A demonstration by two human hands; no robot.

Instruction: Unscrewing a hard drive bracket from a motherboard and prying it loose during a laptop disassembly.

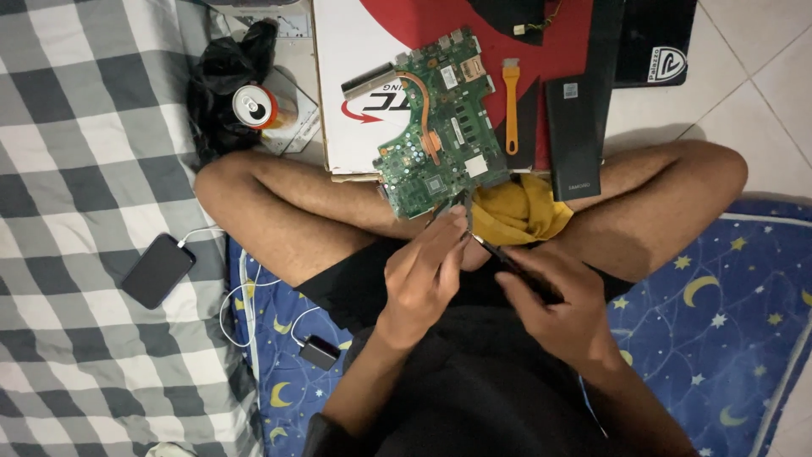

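A green laptop motherboard with a copper heat pipe lies on a red and white cardboard box, its near edge over my crossed legs. My left hand pinches a small dark part at the board's near edge. My right hand holds a thin black tool whose tip points toward that same spot. A yellow cloth lies bunched just right of the hands.
An orange plastic pry tool and a black flat battery lie right of the board. A drink can and black bag sit at left. A phone with white cable and charger rests on the checked blanket.
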